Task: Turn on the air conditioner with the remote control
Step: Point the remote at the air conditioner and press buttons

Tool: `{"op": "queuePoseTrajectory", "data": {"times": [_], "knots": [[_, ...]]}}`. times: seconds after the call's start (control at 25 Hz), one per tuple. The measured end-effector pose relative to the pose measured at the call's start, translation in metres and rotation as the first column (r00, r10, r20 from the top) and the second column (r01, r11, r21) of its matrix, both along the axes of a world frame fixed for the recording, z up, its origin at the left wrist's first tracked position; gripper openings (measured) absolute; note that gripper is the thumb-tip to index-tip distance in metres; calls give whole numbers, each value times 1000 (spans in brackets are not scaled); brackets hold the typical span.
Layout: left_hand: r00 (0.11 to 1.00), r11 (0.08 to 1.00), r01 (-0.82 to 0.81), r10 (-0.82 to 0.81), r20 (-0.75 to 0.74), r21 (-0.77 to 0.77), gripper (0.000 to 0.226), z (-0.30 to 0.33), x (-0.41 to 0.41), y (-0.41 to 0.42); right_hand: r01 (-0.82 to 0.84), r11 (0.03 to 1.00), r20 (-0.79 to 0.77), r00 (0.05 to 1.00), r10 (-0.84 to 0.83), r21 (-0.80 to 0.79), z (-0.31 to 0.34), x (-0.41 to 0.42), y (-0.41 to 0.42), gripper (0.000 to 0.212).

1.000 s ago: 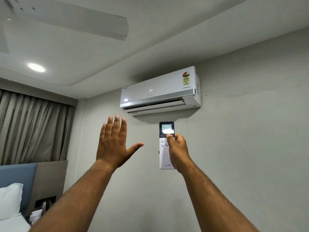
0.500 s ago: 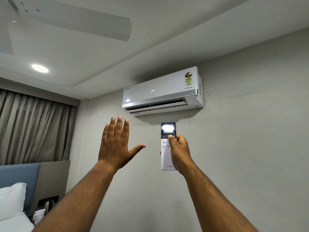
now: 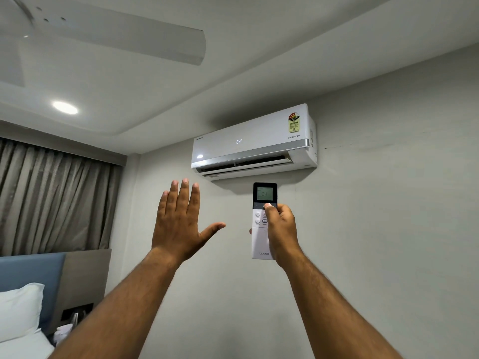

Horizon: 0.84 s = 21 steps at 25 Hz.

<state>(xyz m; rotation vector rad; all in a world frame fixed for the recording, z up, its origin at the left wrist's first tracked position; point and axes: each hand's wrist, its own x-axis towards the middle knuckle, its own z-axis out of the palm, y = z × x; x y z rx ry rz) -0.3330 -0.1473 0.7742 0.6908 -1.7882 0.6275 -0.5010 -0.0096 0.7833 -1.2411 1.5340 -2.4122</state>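
Observation:
A white wall-mounted air conditioner (image 3: 254,142) hangs high on the grey wall, its front display reading 24 and its louvre flap open. Just below it my right hand (image 3: 281,233) holds a white remote control (image 3: 263,224) upright, thumb on a button under the lit screen, which reads 24. My left hand (image 3: 180,221) is raised to the left of the remote, flat, fingers up and thumb spread, holding nothing.
A ceiling fan blade (image 3: 124,38) reaches overhead at top left, near a round ceiling light (image 3: 64,108). Grey curtains (image 3: 51,198) cover the left wall. A bed with a blue headboard (image 3: 31,275) and white pillow (image 3: 18,312) sits at lower left.
Both hands stay in nearly the same raised pose. The remote's screen glared bright half a second ago and now reads 24 clearly.

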Motion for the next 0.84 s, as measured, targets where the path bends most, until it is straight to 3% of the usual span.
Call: {"op": "queuePoseTrajectory", "data": {"times": [0.84], "knots": [[1000, 1000, -7, 7, 9, -2, 109, 1, 3, -1, -5, 999, 14, 1000, 4, 52, 1, 6, -4, 21]]}}
